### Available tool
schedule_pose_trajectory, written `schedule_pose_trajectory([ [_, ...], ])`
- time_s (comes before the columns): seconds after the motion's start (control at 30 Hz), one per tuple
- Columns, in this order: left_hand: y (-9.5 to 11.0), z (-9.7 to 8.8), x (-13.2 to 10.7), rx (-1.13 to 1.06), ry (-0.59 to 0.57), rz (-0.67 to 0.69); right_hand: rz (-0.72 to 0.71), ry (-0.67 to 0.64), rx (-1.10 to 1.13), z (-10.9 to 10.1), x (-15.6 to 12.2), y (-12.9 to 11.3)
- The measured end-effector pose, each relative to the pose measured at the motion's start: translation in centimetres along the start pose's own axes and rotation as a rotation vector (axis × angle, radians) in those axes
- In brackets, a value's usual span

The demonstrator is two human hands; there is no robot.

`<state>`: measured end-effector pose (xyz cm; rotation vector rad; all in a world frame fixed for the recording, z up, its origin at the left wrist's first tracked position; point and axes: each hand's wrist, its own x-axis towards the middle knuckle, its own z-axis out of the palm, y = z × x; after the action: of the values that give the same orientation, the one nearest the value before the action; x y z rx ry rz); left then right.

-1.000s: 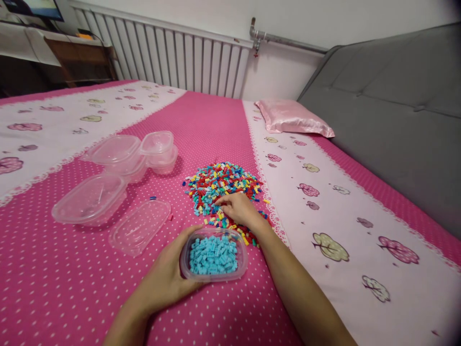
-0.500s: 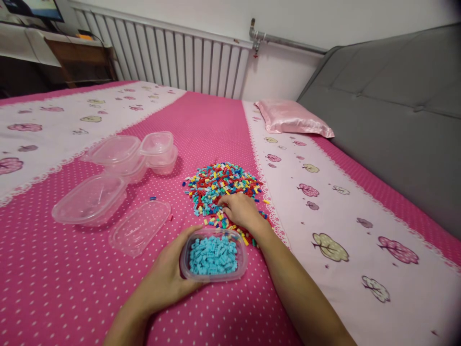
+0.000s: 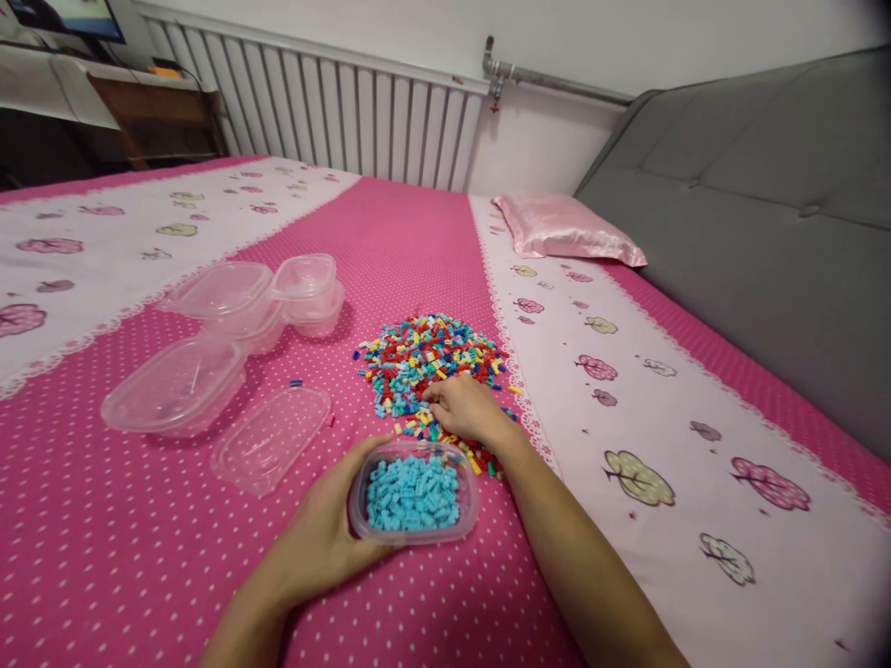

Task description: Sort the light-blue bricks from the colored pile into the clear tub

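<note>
My left hand (image 3: pixel 330 520) grips the left side of a clear plastic container (image 3: pixel 469 520), thumb along the near rim and fingers around the far left corner. Light-blue toy bricks (image 3: pixel 412 494) fill much of it. Just beyond lies a loose heap of small mixed-colour toy bricks (image 3: pixel 418 357), among them red, blue, yellow, green and white ones. At the heap's near right part, my right hand (image 3: pixel 468 406) reaches in with fingers bent and drawn together. Whatever its fingertips may hold is too small to make out.
Left of the heap, a clear lid (image 3: pixel 271 441) lies flat beside an oblong clear container (image 3: pixel 174 385). Farther back stand stacked containers (image 3: pixel 226 292) and smaller stacked ones (image 3: pixel 306 278). A pink pillow (image 3: pixel 563 227) rests by the grey headboard (image 3: pixel 752 186).
Very little differs. My right hand has shifted slightly within the heap, while my left hand and the container stay in place.
</note>
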<state>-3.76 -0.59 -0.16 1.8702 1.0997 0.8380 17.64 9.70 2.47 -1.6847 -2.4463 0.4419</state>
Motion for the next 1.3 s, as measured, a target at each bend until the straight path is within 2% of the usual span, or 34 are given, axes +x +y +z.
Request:
schedule_pose_trajectory([
  [0.2, 0.3, 0.0, 0.1, -0.005, -0.014, 0.000, -0.031, -0.020, 0.060, 0.2, 0.3, 0.0],
  [0.47, -0.4, 0.0, -0.1, -0.018, -0.023, -0.010, -0.013, -0.017, 0.092, 0.6, 0.4, 0.1],
  [0.7, 0.2, 0.0, 0.0, -0.023, -0.017, 0.001, -0.019, 0.047, 0.228, 0.7, 0.5, 0.3],
  [0.8, 0.2, 0.0, 0.1, -0.039, -0.013, 0.017, -0.007, 0.083, 0.566, 0.4, 0.5, 0.5],
  [0.9, 0.2, 0.0, 0.1, -0.055, -0.021, 0.023, 0.012, 0.098, 1.172, -0.2, 0.4, 0.5],
  [1.0, 0.2, 0.0, 0.1, -0.059, -0.034, 0.017, 0.045, 0.040, 1.734, -0.8, 0.3, 0.5],
  [1.07, 0.1, 0.0, 0.1, -0.056, -0.041, 0.013, 0.056, -0.031, 1.976, -1.2, 0.3, 0.5],
  [1.2, -0.1, 0.0, 0.1, -0.021, -0.032, 0.011, 0.076, -0.110, 2.200, -1.8, 0.3, 0.8],
  [1.3, -0.4, 0.1, 0.0, -0.008, -0.027, 0.005, 0.125, -0.072, 2.177, -1.8, 0.4, 0.7],
])
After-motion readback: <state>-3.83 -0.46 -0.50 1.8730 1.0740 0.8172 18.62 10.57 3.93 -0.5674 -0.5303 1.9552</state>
